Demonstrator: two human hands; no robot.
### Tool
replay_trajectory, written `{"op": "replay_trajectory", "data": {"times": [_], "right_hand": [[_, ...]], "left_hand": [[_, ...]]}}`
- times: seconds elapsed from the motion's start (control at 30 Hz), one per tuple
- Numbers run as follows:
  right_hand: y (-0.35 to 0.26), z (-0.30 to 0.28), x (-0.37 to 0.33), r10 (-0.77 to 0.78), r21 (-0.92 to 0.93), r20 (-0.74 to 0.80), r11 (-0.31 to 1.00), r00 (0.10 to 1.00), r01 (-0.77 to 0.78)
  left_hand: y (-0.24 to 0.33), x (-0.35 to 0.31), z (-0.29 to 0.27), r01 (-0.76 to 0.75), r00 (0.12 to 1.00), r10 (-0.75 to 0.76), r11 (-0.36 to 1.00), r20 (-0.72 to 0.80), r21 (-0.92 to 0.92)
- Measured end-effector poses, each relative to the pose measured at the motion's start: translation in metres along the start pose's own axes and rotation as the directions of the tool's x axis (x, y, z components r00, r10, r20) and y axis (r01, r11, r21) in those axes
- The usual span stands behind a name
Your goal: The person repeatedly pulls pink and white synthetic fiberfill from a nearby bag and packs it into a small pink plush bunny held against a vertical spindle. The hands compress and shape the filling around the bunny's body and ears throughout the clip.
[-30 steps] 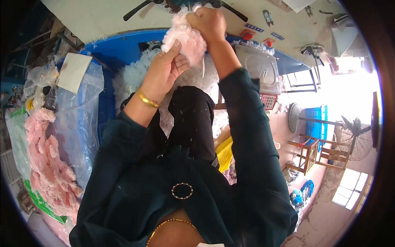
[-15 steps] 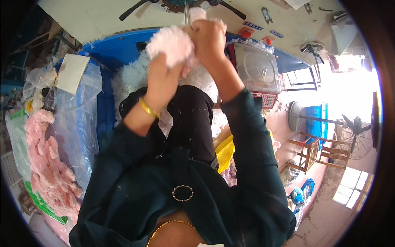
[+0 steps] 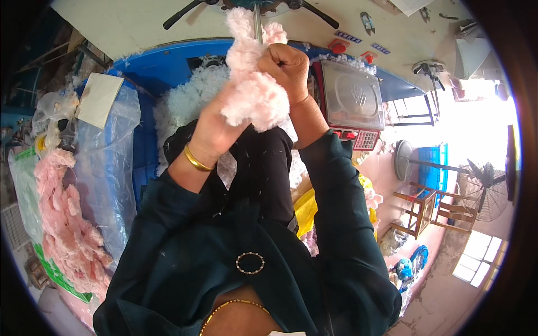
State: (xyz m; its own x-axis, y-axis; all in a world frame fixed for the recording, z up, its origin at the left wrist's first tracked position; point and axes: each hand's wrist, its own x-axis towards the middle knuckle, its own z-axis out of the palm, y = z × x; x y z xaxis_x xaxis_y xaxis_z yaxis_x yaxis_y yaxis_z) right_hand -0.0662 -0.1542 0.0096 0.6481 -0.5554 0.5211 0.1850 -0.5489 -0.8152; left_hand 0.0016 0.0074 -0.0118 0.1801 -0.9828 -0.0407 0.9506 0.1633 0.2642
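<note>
A fluffy pink plush piece [image 3: 255, 101] hangs around and below a thin metal tube [image 3: 258, 25] that points down toward me from the table edge. My right hand [image 3: 290, 64] is closed in a fist on the plush near the tube's end. From below left, my left hand [image 3: 210, 131] holds the plush's lower, rounded part; its fingers are mostly hidden behind the fur. Upper parts of the plush stick out on both sides of the tube. Where the tube ends inside the plush is hidden.
White stuffing [image 3: 188, 92] is heaped in a blue bin [image 3: 159, 64] before my knees. A scale [image 3: 352, 95] stands at the right. Black handles [image 3: 188, 12] flank the tube. Red buttons [image 3: 338, 46] and snips [image 3: 367, 22] are on the table. Pink plush skins [image 3: 64, 213] lie at the left.
The plush has come down toward me and turned, with more of it showing along the tube. My left hand has moved lower; my right fist has dropped slightly.
</note>
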Motion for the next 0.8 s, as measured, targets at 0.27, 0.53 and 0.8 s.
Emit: {"op": "replay_trajectory", "data": {"times": [0.27,0.53,0.8], "right_hand": [[0.041,0.003,0.027,-0.38,-0.24,-0.012,0.899,0.925,0.366],[0.009,0.007,0.018,-0.161,-0.223,0.02,0.961,0.987,0.161],[0.009,0.013,0.053,0.0,-0.339,-0.091,0.94,0.996,-0.031]], "left_hand": [[-0.01,0.041,-0.005,-0.393,0.786,0.55,0.089,0.284,0.915],[0.005,0.02,-0.014,-0.331,0.883,0.408,0.191,0.232,0.924],[0.038,0.042,-0.003,-0.168,0.978,0.205,0.686,0.034,0.708]]}}
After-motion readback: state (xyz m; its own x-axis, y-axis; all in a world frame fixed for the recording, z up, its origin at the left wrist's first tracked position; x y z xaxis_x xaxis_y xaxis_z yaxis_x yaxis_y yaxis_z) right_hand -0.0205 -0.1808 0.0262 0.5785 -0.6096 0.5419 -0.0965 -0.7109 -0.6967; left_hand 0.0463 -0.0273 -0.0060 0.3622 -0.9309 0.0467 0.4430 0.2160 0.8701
